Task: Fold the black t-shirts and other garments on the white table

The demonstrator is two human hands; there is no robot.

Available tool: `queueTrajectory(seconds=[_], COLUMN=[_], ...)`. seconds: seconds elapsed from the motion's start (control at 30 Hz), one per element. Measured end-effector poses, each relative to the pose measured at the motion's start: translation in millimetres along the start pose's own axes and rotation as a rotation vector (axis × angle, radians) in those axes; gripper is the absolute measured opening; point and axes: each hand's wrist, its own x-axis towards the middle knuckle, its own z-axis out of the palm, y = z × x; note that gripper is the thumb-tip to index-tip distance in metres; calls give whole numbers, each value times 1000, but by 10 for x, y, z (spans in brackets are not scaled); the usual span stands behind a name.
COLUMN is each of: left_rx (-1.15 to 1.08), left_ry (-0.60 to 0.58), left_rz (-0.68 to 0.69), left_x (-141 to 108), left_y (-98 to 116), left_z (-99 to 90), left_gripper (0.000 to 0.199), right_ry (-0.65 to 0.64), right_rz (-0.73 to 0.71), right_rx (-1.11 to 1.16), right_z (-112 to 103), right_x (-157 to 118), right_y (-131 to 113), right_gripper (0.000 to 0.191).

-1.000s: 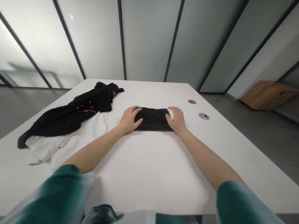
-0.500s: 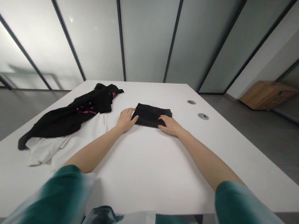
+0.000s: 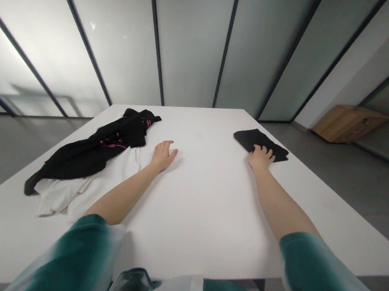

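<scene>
Ideally, apply even pressure through the right hand (image 3: 261, 158) so the folded black cloth (image 3: 257, 138) beneath its spread fingers lies flat; any pinch cannot be confirmed. Hold the left hand (image 3: 163, 154), empty with thumb and fingers parted, clear of the pink-printed black garment (image 3: 84, 155) to its left.

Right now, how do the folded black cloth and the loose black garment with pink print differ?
The folded black cloth is compact; the loose black garment with pink print sprawls, rumpled. The person's right hand is on the cloth, while no hand touches the garment. The cloth looks plain; the garment is printed. Both are black fabric.
</scene>
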Motion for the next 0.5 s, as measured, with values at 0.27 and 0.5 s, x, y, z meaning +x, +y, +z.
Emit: queueTrajectory(seconds=[0.27, 0.5], left_rx=[21, 16], left_ry=[4, -8], left_rz=[37, 31], left_x=[-9, 1], left_y=[15, -10], left_z=[16, 34], left_gripper=[41, 40], right_ry=[-121, -149], right_rz=[6, 73], right_rx=[-34, 3], right_z=[-4, 31], right_x=[8, 57], right_y=[-69, -6], right_gripper=[48, 57])
